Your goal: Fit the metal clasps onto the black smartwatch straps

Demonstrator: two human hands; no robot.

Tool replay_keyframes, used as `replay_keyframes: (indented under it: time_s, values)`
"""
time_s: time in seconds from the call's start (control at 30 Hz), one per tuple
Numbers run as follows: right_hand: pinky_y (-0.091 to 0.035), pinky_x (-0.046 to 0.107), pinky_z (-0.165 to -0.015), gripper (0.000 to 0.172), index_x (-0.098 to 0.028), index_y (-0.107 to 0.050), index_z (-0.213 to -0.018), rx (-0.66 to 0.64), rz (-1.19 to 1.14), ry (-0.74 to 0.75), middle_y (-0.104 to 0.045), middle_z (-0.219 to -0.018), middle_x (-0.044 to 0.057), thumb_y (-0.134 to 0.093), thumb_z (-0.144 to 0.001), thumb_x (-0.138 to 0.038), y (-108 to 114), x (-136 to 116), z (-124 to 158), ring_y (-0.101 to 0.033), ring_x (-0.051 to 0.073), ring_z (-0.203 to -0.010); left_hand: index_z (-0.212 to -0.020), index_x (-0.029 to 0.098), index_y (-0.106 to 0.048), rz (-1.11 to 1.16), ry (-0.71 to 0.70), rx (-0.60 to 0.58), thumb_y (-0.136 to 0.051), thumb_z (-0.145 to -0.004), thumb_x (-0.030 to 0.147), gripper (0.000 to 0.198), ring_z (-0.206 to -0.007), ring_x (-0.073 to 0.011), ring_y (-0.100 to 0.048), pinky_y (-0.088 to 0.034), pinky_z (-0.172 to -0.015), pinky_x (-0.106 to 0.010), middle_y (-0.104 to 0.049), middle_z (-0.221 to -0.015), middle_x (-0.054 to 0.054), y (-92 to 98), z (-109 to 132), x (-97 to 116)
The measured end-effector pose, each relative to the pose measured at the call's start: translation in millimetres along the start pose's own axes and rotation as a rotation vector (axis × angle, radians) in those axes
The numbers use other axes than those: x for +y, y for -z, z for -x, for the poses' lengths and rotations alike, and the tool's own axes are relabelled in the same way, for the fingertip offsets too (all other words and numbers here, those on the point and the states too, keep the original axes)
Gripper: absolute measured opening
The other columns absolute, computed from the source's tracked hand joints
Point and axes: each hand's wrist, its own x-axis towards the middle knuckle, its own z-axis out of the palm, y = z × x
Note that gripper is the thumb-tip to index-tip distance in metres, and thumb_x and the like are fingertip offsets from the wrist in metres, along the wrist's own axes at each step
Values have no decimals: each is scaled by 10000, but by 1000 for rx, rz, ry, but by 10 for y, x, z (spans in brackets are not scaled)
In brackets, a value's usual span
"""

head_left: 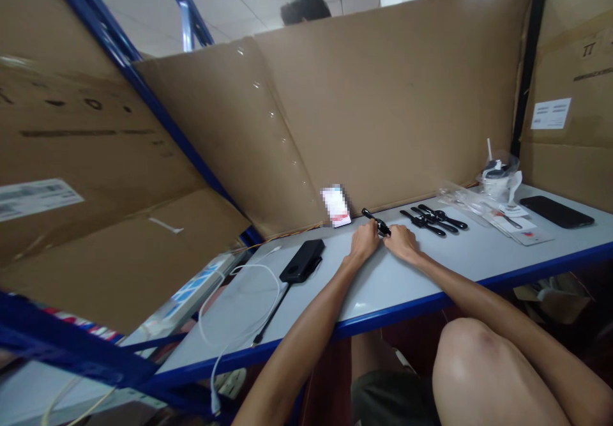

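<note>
My left hand [365,239] and my right hand [401,243] are close together over the grey tabletop, fingers closed on one black watch [382,227]. One end of its strap sticks up past my left fingers; much of the rest is hidden by my hands. Just to the right lie several similar black watches [426,220], side by side with their straps stretched out. Behind my left hand a lit phone [336,205] leans against the cardboard, its screen blurred.
A black power bank [302,260] and white cables [249,265] lie left. To the right are clear plastic bags and cards [522,225], a lidded cup [496,183] with a straw and a dark phone [557,212]. Cardboard walls [383,100] enclose the table; a person's head shows beyond.
</note>
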Motion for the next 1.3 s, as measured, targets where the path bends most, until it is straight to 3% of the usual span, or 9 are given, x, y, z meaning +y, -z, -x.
replay_keyframes:
  time_s: [0.23, 0.53, 0.77, 0.97, 1.17, 1.3]
  values:
    - [-482, 291, -792, 311, -171, -719, -1077, 3, -14, -49, -726, -1082, 156, -501, -880, -273, 13, 12, -16, -684, 270, -1016, -1186, 177, -571, -64, -123, 2, -286, -1007, 342, 374, -860, -284, -679, -412, -735, -335, -715, -933, -158, -10, 56, 85]
    - [-474, 295, -798, 283, -180, -730, -1037, -2, 15, 16, -731, -1065, 147, -533, -852, -263, 1, 10, 3, -686, 277, -1007, -1085, 179, -641, -11, 11, 55, -281, -998, 300, 389, -843, -271, -676, -399, -696, -320, -715, -909, -151, 40, 8, 12]
    - [-475, 287, -785, 309, -191, -721, -1077, 23, -46, -41, -727, -1079, 145, -507, -878, -291, -6, 27, -26, -683, 273, -1021, -1110, 185, -629, 1, -64, -22, -293, -989, 297, 374, -873, -291, -673, -410, -704, -327, -717, -943, -152, 7, 34, 39]
    - [-475, 281, -804, 325, -181, -719, -1096, 2, -17, -54, -724, -1095, 151, -509, -886, -313, 13, 9, -25, -676, 265, -1041, -1170, 175, -590, -88, -134, -7, -259, -1008, 341, 404, -886, -291, -677, -421, -755, -344, -713, -947, -168, 29, 57, 60]
    - [-472, 291, -812, 296, -178, -729, -1058, -25, 37, 7, -731, -1063, 148, -536, -850, -262, 1, 7, -13, -683, 270, -1014, -1200, 180, -562, -126, -60, 39, -288, -998, 286, 357, -877, -278, -681, -422, -742, -332, -714, -937, -155, 76, 32, 28]
    - [-477, 296, -783, 298, -190, -726, -1049, -3, 9, -1, -731, -1063, 141, -519, -856, -285, -6, 18, -19, -686, 275, -1002, -1130, 186, -606, -100, -37, -3, -343, -968, 249, 315, -875, -278, -678, -421, -723, -326, -714, -945, -149, 46, 14, -23]
